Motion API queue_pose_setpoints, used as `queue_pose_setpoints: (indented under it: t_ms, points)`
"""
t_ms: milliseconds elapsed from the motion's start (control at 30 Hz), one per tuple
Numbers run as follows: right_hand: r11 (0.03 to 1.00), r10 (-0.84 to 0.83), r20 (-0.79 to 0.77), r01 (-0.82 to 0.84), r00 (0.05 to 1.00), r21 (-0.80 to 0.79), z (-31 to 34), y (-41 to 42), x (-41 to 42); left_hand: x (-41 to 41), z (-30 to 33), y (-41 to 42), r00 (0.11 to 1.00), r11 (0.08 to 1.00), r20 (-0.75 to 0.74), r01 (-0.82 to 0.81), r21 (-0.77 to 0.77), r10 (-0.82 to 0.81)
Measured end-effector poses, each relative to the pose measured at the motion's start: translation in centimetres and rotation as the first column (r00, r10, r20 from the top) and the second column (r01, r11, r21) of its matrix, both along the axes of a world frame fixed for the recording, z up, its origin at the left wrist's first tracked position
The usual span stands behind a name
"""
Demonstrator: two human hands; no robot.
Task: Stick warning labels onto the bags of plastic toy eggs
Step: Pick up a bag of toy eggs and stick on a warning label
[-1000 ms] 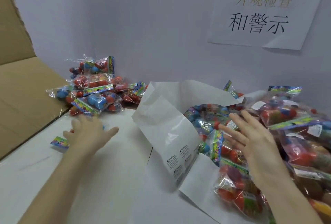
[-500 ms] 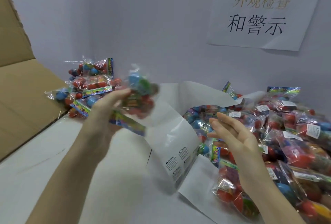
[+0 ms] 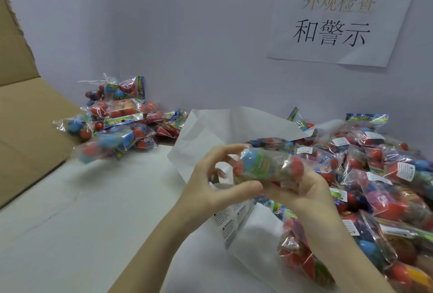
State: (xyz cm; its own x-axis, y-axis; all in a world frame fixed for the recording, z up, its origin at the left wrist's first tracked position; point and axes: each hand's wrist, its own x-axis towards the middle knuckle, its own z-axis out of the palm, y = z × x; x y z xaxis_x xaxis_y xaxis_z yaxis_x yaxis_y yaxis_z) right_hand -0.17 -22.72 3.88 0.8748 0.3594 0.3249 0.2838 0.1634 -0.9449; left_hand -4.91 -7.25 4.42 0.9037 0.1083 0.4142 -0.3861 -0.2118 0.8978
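Note:
A clear bag of red, blue and green toy eggs (image 3: 267, 167) is held up in front of me. My left hand (image 3: 210, 187) grips its left end with thumb below and fingers curled above. My right hand (image 3: 304, 189) cups it from underneath at the right end. Behind and under the hands stands a curled white backing sheet (image 3: 210, 133) with a few warning labels (image 3: 228, 220) left on its lower part. A big heap of bags with white labels (image 3: 386, 175) fills the right side. A smaller pile of bags (image 3: 117, 119) lies at the back left.
A brown cardboard flap (image 3: 25, 128) rises along the left edge of the white table (image 3: 82, 234). A paper sign with Chinese characters (image 3: 335, 23) hangs on the wall at the back right.
My left hand picked a bag off the table at the left and carried it to the centre. My right hand came in from the heap and now holds the same bag from below.

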Motion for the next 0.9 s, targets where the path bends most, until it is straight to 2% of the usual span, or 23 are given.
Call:
queue_pose_setpoints:
  t_ms: [100, 200, 267, 333, 400, 433, 600, 667, 733, 833, 900]
  points:
    - [0.996, -0.081, 0.075, 0.084, 0.994, -0.034, -0.3, 0.4, 0.2, 0.1, -0.9, -0.1, 0.975, 0.981, 0.185, -0.148, 0.122, 0.124]
    - [0.989, -0.092, 0.143, 0.106, 0.985, -0.098, -0.4, 0.4, 0.4, 0.1, -1.4, -0.4, 0.92, 0.947, 0.317, -0.287, 0.142, 0.232]
    - [0.989, -0.053, 0.125, 0.069, 0.991, -0.13, -0.3, -0.2, 0.4, 0.1, -1.8, -0.3, 0.856, 0.896, 0.407, -0.413, 0.162, 0.321]
    - [0.999, 0.051, -0.003, -0.051, 0.999, -0.013, 0.2, -1.0, 0.5, 0.2, -2.1, 0.1, 0.79, 0.85, 0.497, -0.497, 0.176, 0.359]
    - [0.985, 0.112, -0.185, -0.084, 0.976, 0.152, 0.6, -1.5, 0.8, 0.3, -2.3, 0.4, 0.75, 0.821, 0.551, -0.539, 0.188, 0.366]
    - [0.98, 0.125, -0.256, -0.079, 0.958, 0.183, 0.7, -1.6, 0.8, 0.4, -2.4, 0.6, 0.742, 0.816, 0.569, -0.543, 0.197, 0.356]
    - [0.977, 0.206, -0.439, -0.208, 0.874, 0.044, 0.8, -1.1, 0.3, 0.5, -2.6, 0.5, 0.671, 0.73, 0.703, -0.6, 0.328, 0.235]
    - [0.982, 0.17, -0.429, -0.187, 0.887, 0.003, 0.7, -1.0, 0.4, 0.5, -2.9, 0.4, 0.65, 0.688, 0.714, -0.643, 0.335, 0.26]
    - [0.985, 0.168, -0.416, -0.166, 0.894, 0.042, 0.7, -0.8, 0.3, 0.5, -2.9, 0.2, 0.656, 0.679, 0.667, -0.67, 0.299, 0.353]
    - [0.982, 0.146, -0.378, -0.089, 0.914, 0.166, 0.6, -0.8, 0.3, 0.4, -2.7, -0.2, 0.717, 0.773, 0.501, -0.62, 0.138, 0.485]
    - [0.973, 0.134, -0.339, -0.06, 0.931, 0.222, 0.5, -0.6, 0.2, 0.1, -2.4, -0.5, 0.812, 0.858, 0.301, -0.512, -0.045, 0.501]
